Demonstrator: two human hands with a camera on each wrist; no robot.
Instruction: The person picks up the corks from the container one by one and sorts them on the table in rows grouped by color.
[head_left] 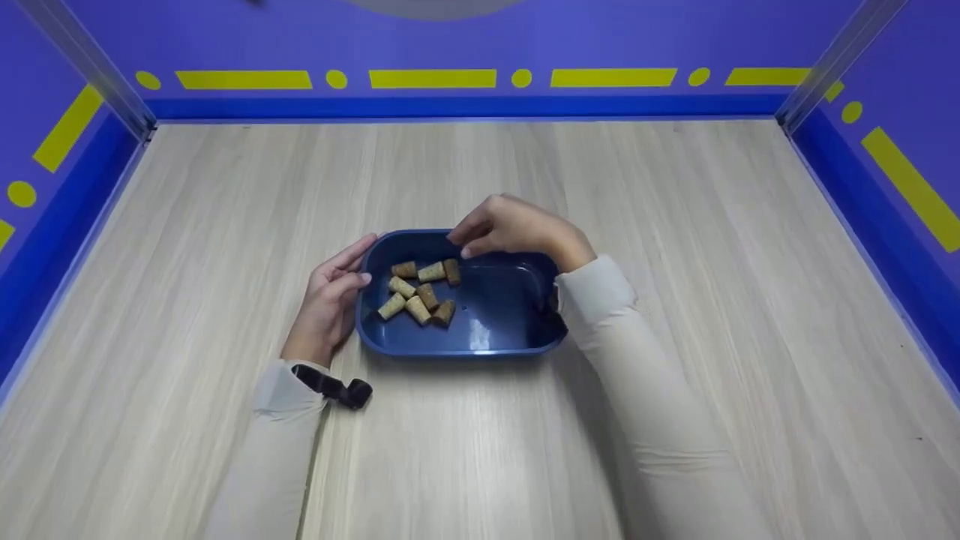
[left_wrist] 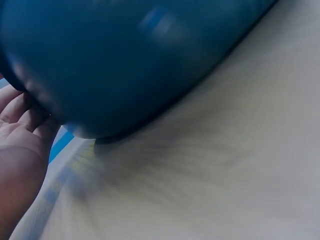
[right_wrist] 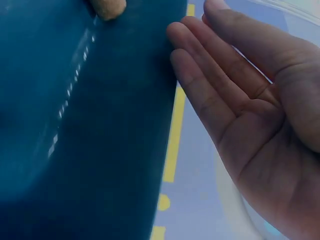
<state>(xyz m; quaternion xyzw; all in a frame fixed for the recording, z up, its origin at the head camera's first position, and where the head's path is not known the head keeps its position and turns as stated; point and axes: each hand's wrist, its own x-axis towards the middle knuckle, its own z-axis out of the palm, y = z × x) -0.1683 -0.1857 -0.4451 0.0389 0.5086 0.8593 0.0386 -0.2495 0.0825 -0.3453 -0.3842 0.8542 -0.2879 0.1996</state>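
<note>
Eight corks (head_left: 418, 310) lie in a blue tray (head_left: 499, 300) that the left hand (head_left: 328, 300) grips; the right hand (head_left: 517, 227), fingers loosely extended, seems empty above the tray's far side

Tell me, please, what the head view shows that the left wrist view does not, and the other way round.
Only the head view shows the right hand at the far side of the blue box, the eight corks lying toward the left end inside it, and the black strap at the left sleeve.

Only the left wrist view shows the box's broad outer side up close.

Both show the left hand touching the box, and the pale tabletop.
</note>
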